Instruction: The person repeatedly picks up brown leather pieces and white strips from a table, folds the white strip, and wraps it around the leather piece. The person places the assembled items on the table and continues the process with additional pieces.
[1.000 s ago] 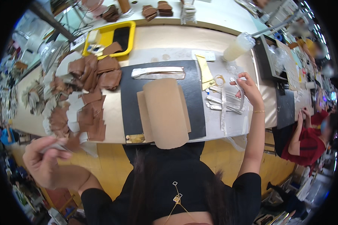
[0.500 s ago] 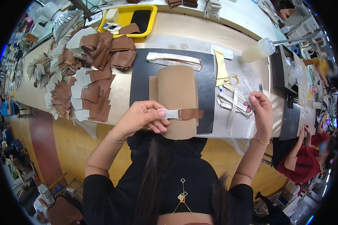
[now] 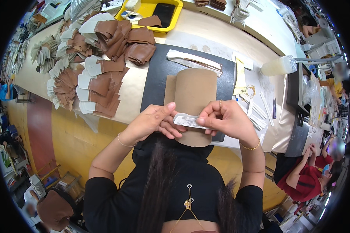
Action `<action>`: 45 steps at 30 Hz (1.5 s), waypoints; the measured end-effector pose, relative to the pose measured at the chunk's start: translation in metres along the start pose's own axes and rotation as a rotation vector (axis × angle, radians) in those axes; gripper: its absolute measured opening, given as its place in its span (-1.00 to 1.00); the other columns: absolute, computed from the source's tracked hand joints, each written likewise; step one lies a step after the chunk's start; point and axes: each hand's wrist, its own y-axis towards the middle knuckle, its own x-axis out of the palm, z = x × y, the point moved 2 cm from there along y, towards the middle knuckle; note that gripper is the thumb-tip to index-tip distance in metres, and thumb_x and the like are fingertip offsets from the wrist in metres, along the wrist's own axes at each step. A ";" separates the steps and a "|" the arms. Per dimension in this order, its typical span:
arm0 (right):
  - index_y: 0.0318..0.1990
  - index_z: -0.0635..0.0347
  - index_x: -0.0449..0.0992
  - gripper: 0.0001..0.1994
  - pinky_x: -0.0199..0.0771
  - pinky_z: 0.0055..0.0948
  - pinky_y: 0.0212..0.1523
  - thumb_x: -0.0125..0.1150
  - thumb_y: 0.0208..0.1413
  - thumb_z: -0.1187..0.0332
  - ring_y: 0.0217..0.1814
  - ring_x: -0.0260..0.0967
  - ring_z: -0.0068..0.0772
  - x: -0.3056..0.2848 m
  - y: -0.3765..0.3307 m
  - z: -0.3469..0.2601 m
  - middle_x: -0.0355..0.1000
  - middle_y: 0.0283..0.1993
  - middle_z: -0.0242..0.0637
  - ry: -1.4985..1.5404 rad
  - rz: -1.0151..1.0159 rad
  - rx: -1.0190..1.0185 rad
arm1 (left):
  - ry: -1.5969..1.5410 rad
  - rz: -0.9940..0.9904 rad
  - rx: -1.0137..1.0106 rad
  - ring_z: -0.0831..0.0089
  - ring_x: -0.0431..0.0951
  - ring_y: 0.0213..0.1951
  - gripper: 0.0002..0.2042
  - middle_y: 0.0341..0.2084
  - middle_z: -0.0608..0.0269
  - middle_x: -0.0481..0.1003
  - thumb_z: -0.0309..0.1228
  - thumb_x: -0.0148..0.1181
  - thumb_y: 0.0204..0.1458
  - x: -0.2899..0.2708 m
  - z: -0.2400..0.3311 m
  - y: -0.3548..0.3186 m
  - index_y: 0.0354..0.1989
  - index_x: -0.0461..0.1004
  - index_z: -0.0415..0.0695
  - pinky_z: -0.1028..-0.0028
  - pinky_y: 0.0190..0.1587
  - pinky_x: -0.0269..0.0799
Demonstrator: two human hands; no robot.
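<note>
My right hand (image 3: 226, 119) pinches a narrow white strip (image 3: 187, 121) with one rounded end, grey-smudged on its face. Under the strip, the pale edge of a leather strap (image 3: 182, 114) shows; its brown part is hidden. My left hand (image 3: 157, 122) is at the strap's left end, thumb raised and fingers curled beneath it. Both pieces lie across the near part of a curved tan form (image 3: 195, 91), which stands on a dark mat (image 3: 153, 87). More pale strips (image 3: 256, 120) lie right of the mat.
Brown and white leather pieces (image 3: 101, 89) are heaped at the left. A yellow tray (image 3: 177, 17) with a phone stands behind them. At the far right are a bottle of cloudy liquid (image 3: 278, 65), a yellow piece (image 3: 240, 75) and a tape ring (image 3: 251, 90). A co-worker in red sits at the right.
My right hand has come left from the loose strips, bringing a white strip over the leather strap. My left thumb has lifted off the strap's pale end. The whole view has shifted.
</note>
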 end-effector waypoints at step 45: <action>-0.36 0.33 0.50 -0.85 0.41 -0.67 -0.38 0.33 0.02 0.44 -0.44 0.41 -0.70 -0.011 0.002 0.011 0.48 -0.49 -0.39 -0.149 -0.027 -0.072 | -0.043 0.012 -0.020 0.39 0.63 -0.44 -0.80 -0.45 -0.03 0.58 -0.44 0.14 0.13 -0.002 -0.007 0.007 -0.25 0.49 -0.38 0.58 -0.39 0.56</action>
